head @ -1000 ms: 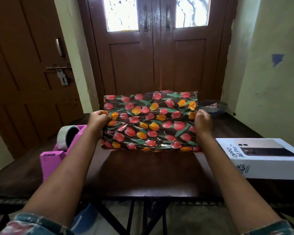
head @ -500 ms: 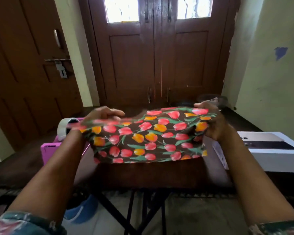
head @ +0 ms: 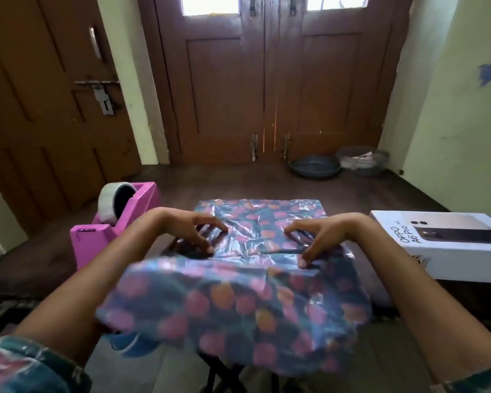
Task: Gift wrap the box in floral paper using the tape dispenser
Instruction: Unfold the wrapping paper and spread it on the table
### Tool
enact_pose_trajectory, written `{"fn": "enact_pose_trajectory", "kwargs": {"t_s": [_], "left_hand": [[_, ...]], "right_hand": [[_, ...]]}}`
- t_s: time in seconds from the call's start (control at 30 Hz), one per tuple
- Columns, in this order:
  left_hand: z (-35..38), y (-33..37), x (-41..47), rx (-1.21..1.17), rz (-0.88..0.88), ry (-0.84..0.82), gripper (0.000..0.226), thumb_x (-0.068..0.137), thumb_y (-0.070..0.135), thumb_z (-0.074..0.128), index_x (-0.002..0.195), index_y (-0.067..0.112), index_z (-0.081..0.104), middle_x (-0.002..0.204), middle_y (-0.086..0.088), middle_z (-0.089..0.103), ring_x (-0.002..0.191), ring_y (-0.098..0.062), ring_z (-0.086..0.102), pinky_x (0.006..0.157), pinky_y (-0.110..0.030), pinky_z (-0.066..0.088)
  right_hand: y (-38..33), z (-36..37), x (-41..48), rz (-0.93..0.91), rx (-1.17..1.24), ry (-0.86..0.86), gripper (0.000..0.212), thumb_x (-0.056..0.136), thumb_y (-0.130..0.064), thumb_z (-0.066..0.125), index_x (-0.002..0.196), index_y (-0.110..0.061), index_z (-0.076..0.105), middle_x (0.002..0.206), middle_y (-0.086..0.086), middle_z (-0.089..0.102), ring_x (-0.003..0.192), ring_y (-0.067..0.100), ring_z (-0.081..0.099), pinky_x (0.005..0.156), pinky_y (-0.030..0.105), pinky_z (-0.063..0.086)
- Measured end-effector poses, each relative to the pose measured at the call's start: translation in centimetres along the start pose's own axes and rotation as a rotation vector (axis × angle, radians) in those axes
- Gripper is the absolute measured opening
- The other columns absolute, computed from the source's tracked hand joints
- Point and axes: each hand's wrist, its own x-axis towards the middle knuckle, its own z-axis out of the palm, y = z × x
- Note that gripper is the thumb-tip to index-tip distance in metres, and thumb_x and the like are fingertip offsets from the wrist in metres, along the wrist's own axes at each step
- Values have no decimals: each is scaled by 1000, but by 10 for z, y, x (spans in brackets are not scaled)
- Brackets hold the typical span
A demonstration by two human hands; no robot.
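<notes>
Both hands, left [head: 194, 232] and right [head: 313, 236], press spread, released fingers [head: 207, 248] onto floral paper [head: 255, 239] on the bench [head: 54, 251], between pink tape dispenser [head: 116, 222] and phone box [head: 448, 239].

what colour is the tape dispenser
Pink; the tape dispenser shows best in the head view, left of the floral paper.

white box [head: 451, 245], "OPPO A6 Pro" printed on its lid

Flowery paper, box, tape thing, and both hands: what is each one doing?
floral paper: spread on the table, near edge hanging over.
box: unwrapped, lying flat.
tape dispenser: untouched, roll loaded.
left hand: fingertips pressing paper.
right hand: fingertips pressing paper.
</notes>
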Motion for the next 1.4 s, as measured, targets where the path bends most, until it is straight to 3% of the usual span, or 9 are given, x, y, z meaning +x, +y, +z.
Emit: {"fn": "enact_pose_trajectory", "kwargs": {"t_s": [0.1, 0.23, 0.33, 0.43, 0.53, 0.8, 1.03, 1.27, 1.4], "left_hand": [[-4, 6, 13, 61, -115, 10, 71, 80, 44, 68, 141, 42, 31, 152, 9, 25, 138, -15, 27, 114, -34, 25], [-16, 2, 35, -14, -210, 63, 63, 89, 30, 61, 144, 35, 30, 152, 0, 25, 132, -20, 35, 107, -26, 29], [-21, -1, 55, 179, -248, 295, 51, 92, 28, 55, 140, 32, 40, 150, -4, 29, 128, -24, 41, 99, -28, 34], [-14, -1, 74, 377, -325, 581, 38, 90, 26, 50, 126, 38, 54, 142, -1, 43, 127, -22, 44, 99, -34, 35], [-6, 0, 85, 246, -380, 729, 32, 92, 27, 47, 121, 29, 59, 132, -4, 55, 123, -23, 49, 95, -31, 36], [26, -2, 89, 113, -327, 445, 65, 92, 63, 25, 149, 34, 13, 159, 0, 3, 146, -17, 2, 115, -45, 1], [34, 9, 85, 107, -311, 483, 66, 92, 65, 24, 149, 34, 13, 159, 0, 5, 146, -17, 3, 115, -45, 2], [33, 15, 72, 51, -244, 652, 60, 95, 56, 31, 145, 25, 32, 155, -3, 23, 143, -17, 20, 114, -43, 13], [26, 25, 47, -108, -146, 686, 55, 94, 46, 44, 143, 20, 38, 152, -3, 31, 139, -20, 30, 111, -32, 24]], "right_hand": [[-3, -8, 8, 51, -6, 4, 76, 77, -36, 73, 140, -33, 31, 149, -5, 28, 132, 20, 36, 109, 37, 34], [-4, -18, 28, 118, 18, 219, 67, 82, -28, 68, 140, -26, 35, 141, 5, 44, 116, 21, 52, 99, 32, 41], [-9, -16, 45, 64, -69, 397, 62, 87, -29, 59, 143, -25, 32, 149, 2, 35, 131, 23, 41, 108, 34, 33], [-16, 2, 64, 13, 44, 282, 60, 94, -48, 42, 146, -25, 23, 155, 4, 22, 139, 24, 28, 114, 40, 24], [-13, 23, 73, 92, -43, 314, 65, 95, -57, 27, 149, -26, 10, 158, 2, -1, 145, 24, 0, 115, 46, 0], [-14, 33, 67, 198, -57, 373, 67, 93, -61, 19, 150, -28, 3, 157, 8, -10, 144, 29, -8, 114, 50, -6], [-4, 39, 53, 187, -25, 451, 62, 95, -56, 18, 149, -27, 14, 158, 4, 2, 145, 27, 0, 114, 45, -5], [-8, 36, 33, 40, 103, 648, 43, 101, -36, 26, 127, -11, 51, 136, 11, 49, 130, 24, 38, 109, 36, 22], [-9, 35, 11, 42, 32, 665, 49, 101, -38, 25, 141, -11, 37, 151, 6, 32, 142, 18, 21, 114, 33, 9]]}}
